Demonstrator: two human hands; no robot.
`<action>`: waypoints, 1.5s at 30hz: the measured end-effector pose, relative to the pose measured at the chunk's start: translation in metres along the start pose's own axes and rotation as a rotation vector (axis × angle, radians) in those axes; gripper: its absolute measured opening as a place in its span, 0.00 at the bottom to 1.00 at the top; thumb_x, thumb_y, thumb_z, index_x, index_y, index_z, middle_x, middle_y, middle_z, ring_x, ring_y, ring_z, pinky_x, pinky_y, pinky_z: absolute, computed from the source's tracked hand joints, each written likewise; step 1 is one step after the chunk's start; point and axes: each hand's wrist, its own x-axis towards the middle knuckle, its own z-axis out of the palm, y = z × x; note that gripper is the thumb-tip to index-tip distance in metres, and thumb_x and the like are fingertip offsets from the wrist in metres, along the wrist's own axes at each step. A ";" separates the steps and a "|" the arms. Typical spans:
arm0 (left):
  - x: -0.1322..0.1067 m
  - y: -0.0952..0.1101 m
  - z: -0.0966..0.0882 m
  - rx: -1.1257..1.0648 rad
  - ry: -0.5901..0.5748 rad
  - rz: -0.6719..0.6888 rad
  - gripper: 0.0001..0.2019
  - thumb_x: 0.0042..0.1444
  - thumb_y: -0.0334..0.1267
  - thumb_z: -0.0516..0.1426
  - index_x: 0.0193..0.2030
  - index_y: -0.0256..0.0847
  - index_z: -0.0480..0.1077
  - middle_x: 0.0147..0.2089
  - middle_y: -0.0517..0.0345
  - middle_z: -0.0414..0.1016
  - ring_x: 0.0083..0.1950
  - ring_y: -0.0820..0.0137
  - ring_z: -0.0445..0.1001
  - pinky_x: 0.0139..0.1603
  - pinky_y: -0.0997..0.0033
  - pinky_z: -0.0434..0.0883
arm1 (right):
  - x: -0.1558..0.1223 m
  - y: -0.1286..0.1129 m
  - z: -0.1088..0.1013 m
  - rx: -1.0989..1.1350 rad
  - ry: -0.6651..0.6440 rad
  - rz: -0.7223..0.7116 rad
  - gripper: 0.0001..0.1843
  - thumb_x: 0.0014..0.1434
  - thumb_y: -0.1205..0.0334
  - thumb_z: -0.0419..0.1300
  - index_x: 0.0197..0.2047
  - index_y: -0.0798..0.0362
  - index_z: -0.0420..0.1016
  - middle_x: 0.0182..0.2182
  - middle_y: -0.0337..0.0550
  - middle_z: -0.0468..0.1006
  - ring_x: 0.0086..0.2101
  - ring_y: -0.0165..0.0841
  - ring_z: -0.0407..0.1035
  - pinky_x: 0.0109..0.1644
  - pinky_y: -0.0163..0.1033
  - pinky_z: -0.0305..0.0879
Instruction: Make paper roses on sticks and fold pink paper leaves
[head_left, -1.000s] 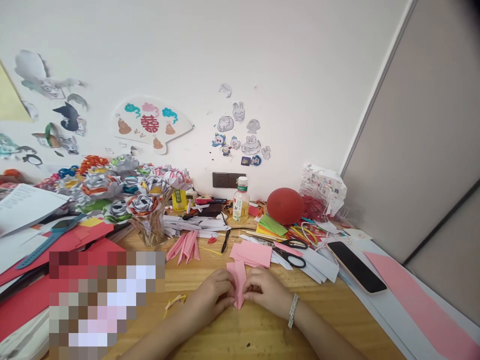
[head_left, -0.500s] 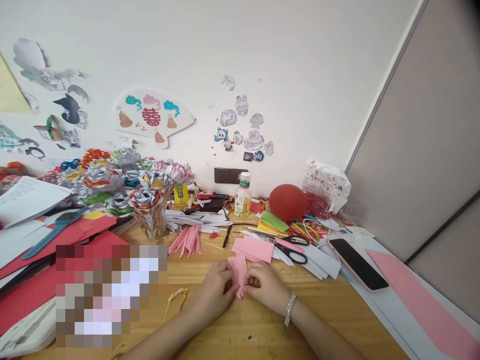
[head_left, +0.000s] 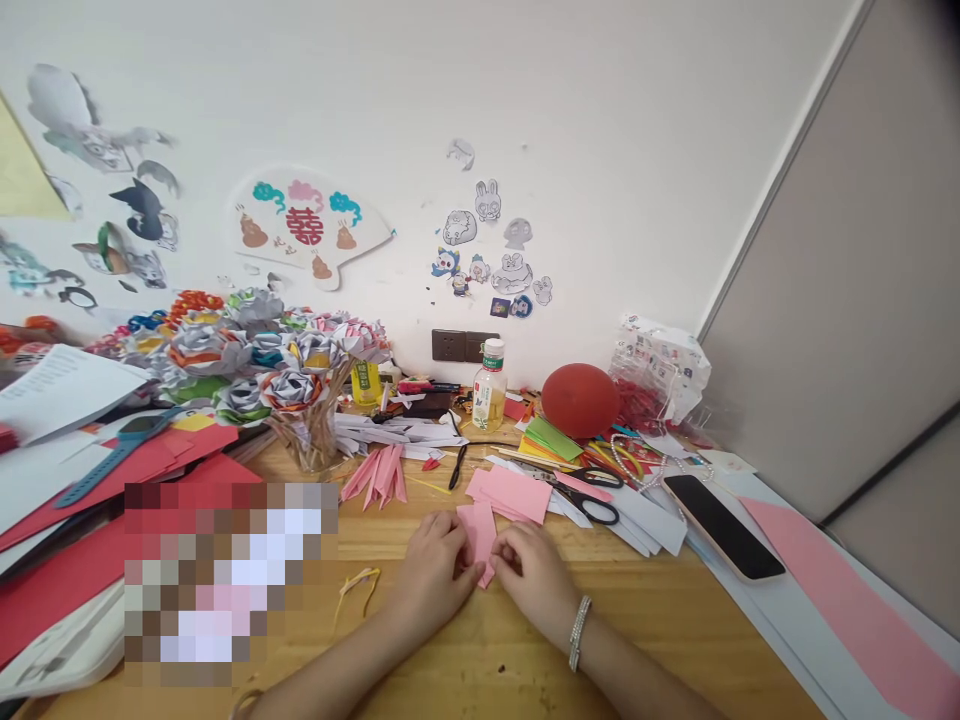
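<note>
A small pink paper strip, its near end folded to a slant, lies between my two hands on the wooden table. On its left edge, my left hand is closed with thumb and fingers gripping the paper. My right hand, a silvery bracelet at its wrist, pinches the right edge near the lower corner. Just beyond lie several flat pink paper rectangles. A bunch of folded pink pieces rests to the far left of my hands.
Black-handled scissors and a phone lie to the right. A bottle and a red balloon stand at the back. Paper flowers fill a glass at left. A yellow band lies near my left forearm.
Both hands keep hold of the pink strip, with small finger shifts at its near end. The whole view has moved slightly.
</note>
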 end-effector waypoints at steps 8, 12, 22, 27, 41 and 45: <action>0.002 0.000 0.000 -0.002 -0.024 -0.032 0.07 0.49 0.36 0.60 0.25 0.40 0.66 0.37 0.55 0.67 0.42 0.61 0.65 0.42 0.63 0.63 | -0.007 0.002 -0.021 -0.345 -0.191 -0.576 0.07 0.59 0.66 0.55 0.33 0.53 0.74 0.26 0.41 0.73 0.29 0.33 0.62 0.33 0.39 0.53; 0.002 0.001 -0.001 0.002 -0.031 -0.030 0.07 0.49 0.36 0.60 0.25 0.40 0.66 0.38 0.55 0.67 0.42 0.61 0.64 0.43 0.63 0.63 | -0.011 -0.001 -0.020 -0.419 -0.241 -0.684 0.09 0.59 0.70 0.50 0.34 0.57 0.72 0.28 0.45 0.74 0.28 0.34 0.62 0.29 0.41 0.53; 0.002 0.000 -0.002 0.021 -0.037 -0.018 0.06 0.50 0.35 0.59 0.26 0.41 0.66 0.38 0.56 0.67 0.42 0.62 0.65 0.42 0.63 0.63 | -0.010 -0.002 -0.025 -0.352 -0.307 -0.651 0.11 0.57 0.66 0.54 0.42 0.56 0.74 0.31 0.44 0.77 0.30 0.34 0.65 0.31 0.39 0.56; 0.002 -0.001 -0.002 0.018 -0.027 0.004 0.06 0.49 0.35 0.59 0.26 0.41 0.65 0.37 0.56 0.67 0.41 0.63 0.65 0.41 0.65 0.63 | -0.003 0.012 -0.032 -0.424 -0.243 -0.531 0.10 0.59 0.65 0.54 0.40 0.51 0.77 0.25 0.41 0.76 0.27 0.33 0.64 0.30 0.37 0.54; 0.010 -0.032 -0.007 0.155 0.117 -0.025 0.13 0.48 0.45 0.63 0.36 0.39 0.70 0.43 0.50 0.69 0.47 0.56 0.66 0.47 0.55 0.66 | -0.008 -0.002 -0.022 -0.356 -0.346 -0.587 0.10 0.58 0.67 0.53 0.40 0.55 0.75 0.30 0.42 0.78 0.30 0.33 0.67 0.32 0.37 0.56; 0.016 -0.051 -0.010 0.199 0.121 0.167 0.16 0.58 0.36 0.55 0.53 0.46 0.68 0.57 0.50 0.67 0.61 0.55 0.59 0.58 0.50 0.62 | -0.005 0.003 -0.026 -0.320 -0.361 -0.548 0.08 0.57 0.64 0.57 0.39 0.51 0.76 0.30 0.41 0.77 0.32 0.33 0.66 0.32 0.36 0.55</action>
